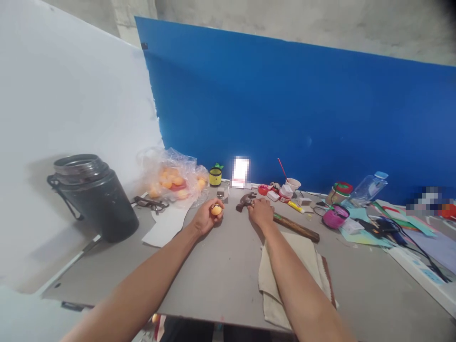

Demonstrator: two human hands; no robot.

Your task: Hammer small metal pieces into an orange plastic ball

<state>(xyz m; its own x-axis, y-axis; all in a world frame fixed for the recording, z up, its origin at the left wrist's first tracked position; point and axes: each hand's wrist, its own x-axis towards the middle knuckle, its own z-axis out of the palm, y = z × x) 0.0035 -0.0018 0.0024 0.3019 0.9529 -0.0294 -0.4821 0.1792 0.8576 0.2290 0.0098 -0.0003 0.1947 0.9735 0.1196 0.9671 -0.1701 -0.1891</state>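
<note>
My left hand (208, 217) is curled around a small orange ball (216, 210), probably a ping-pong ball, with a dark patchy part at its top. To its right, my right hand (261, 213) is closed over a claw hammer (297, 228) close to the head. The dark metal head sticks out past my fingers on the left, and the wooden handle slants away to the right along the table. Just beyond my left hand stands a small shiny box-like item (223, 194). A folded beige cloth (295, 256) lies under my right forearm.
At left are a large dark flask (96, 199), glasses (151, 204) and a clear plastic bag (174, 180) of orange balls. Behind stand a yellow pot (215, 176) and a bright pixelated screen (240, 172). Rightward are a paper cup (293, 185), a plastic bottle (368, 189) and a power strip (420, 273).
</note>
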